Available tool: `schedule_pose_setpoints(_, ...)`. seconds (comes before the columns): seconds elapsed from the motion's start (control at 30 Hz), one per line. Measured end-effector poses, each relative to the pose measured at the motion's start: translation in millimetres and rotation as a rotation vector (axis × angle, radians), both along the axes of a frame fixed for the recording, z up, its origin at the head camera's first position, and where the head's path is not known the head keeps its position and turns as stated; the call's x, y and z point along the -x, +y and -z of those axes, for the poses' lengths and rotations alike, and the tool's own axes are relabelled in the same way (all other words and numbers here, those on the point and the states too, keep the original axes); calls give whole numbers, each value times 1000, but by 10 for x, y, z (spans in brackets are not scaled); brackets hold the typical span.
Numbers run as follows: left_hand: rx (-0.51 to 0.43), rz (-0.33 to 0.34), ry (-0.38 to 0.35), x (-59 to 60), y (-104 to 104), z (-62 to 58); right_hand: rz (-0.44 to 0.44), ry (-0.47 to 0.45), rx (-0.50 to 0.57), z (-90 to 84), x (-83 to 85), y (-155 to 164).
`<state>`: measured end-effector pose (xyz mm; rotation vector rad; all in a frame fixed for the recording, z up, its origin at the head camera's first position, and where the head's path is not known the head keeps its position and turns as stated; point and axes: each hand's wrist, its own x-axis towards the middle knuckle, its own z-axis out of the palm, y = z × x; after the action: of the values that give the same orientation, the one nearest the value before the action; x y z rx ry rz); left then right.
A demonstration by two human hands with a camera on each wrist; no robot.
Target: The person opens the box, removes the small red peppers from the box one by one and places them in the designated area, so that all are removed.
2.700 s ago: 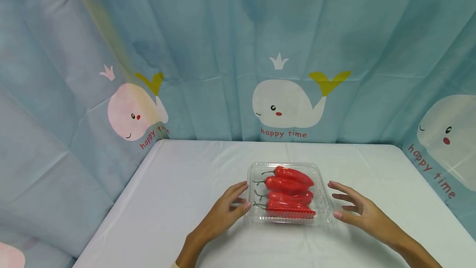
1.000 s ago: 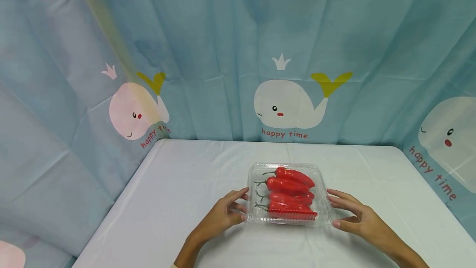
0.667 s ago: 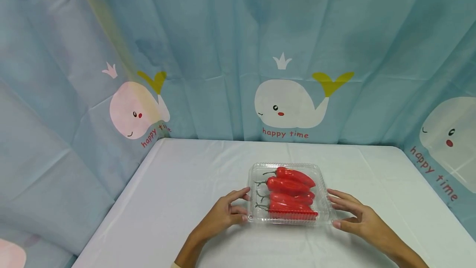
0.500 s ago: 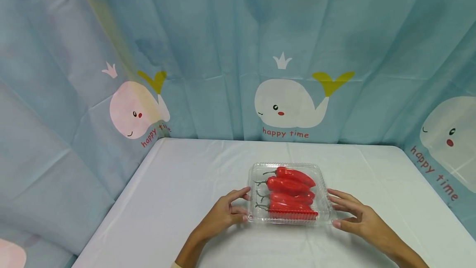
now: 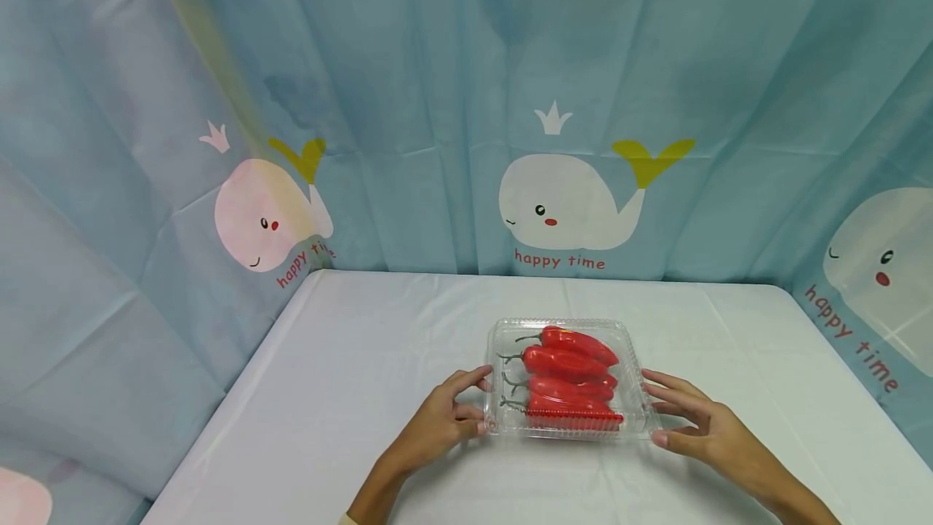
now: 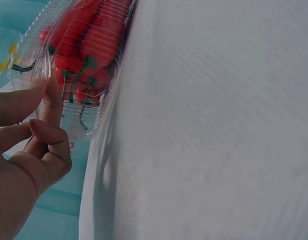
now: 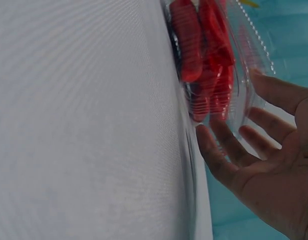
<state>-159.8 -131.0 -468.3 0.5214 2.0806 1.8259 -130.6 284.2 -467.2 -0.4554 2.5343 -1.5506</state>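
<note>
A clear plastic clamshell box (image 5: 636, 391) stands on the white table with its lid down. Several red peppers (image 5: 561, 363) with green stems lie side by side inside it. At the box's near left corner, my left hand (image 5: 440, 420) pinches the rim between thumb and index finger, as the left wrist view shows, with the other fingers bent below. On the opposite side is my right hand (image 5: 700, 420), its fingers spread and fairly straight along the side wall. Its thumb (image 7: 274, 90) rests at the rim near the front right corner.
White cloth (image 5: 350, 363) covers the table under the box. A light blue curtain (image 5: 408, 104) printed with white whales rises behind the table and along both sides.
My right hand has come in leftward from beside the box to touch its side. My left hand's thumb and index finger have taken hold of the rim. The box has hardly moved.
</note>
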Motion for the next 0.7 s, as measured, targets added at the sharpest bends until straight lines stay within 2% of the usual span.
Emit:
schedule_pose_setpoints(0.4, 3, -12, 4, 8, 8, 17, 15, -24, -13, -9, -5, -7)
schedule_pose_setpoints(0.7, 26, -23, -4, -1, -19, 15, -16, 7, 31, 6, -6, -12)
